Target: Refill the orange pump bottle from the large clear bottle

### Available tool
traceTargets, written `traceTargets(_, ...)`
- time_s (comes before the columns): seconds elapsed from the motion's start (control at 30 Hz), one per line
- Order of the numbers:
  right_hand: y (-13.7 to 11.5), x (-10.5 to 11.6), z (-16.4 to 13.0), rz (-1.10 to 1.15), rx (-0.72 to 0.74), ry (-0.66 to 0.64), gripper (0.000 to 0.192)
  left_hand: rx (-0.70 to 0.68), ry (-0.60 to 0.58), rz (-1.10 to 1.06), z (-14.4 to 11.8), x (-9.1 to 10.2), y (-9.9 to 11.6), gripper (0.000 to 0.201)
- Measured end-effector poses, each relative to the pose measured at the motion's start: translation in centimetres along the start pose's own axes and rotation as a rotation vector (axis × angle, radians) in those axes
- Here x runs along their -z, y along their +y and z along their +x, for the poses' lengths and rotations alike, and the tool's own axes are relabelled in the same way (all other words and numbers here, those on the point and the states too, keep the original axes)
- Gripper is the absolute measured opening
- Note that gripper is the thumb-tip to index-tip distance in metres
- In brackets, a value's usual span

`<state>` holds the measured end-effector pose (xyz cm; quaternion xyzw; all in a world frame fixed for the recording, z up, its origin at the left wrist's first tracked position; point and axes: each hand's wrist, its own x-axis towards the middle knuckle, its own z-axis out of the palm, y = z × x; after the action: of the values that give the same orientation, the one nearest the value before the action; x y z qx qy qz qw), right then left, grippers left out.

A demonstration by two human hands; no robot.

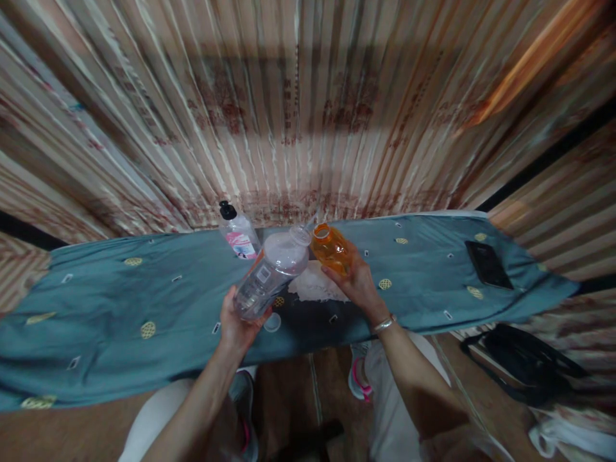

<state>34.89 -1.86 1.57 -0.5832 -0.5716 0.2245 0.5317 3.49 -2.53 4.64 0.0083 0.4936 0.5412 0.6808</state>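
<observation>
The picture is smeared with motion, so the print on the striped curtain [308, 115] behind is unreadable, and I cannot tell whether anything passes between the two bottle mouths. The person's knees and shoes are partly cut off under the table edge. The left hand [239, 323] has its fingers wrapped round the base of a clear plastic bottle [274, 273], which is tipped up and away so its open neck meets the rim of the orange bottle [332, 249]. The clear bottle looks mostly empty, with a pale, cloudy cast in its upper half and a small square label on its side. The right hand [359, 282], a bracelet at its wrist, closes its fingers around the orange bottle from below; that one is small, see-through amber, mouth open and tilted towards the clear one. Just below the left fingers a round cap [272, 322] lies on the blue-green cloth [120, 301]. Between both hands sits a white crumpled cloth [315, 285]. Beyond the left fingertips stands a pump bottle [237, 232] with a pink label. Far off to the right of the right hand lies a dark phone [488, 264].
</observation>
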Motion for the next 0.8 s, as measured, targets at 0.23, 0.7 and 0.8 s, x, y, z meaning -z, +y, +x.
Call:
traceTargets(0.23, 0.1, 0.1, -0.3, -0.073, -0.001, 0.047, 0.092, 0.003, -0.031, 0.009, 0.5, 0.2, 0.3, 0.045)
traceTargets(0.7, 0.5, -0.5, -0.6, -0.162, 0.04, 0.027, 0.094, -0.047, -0.006, 0.027, -0.2, 0.1, 1.2, 0.053)
traceTargets(0.8, 0.6, -0.7, -0.6, -0.163, 0.04, 0.025, 0.093, -0.064, 0.005, 0.028, -0.6, -0.1, 1.4, 0.047)
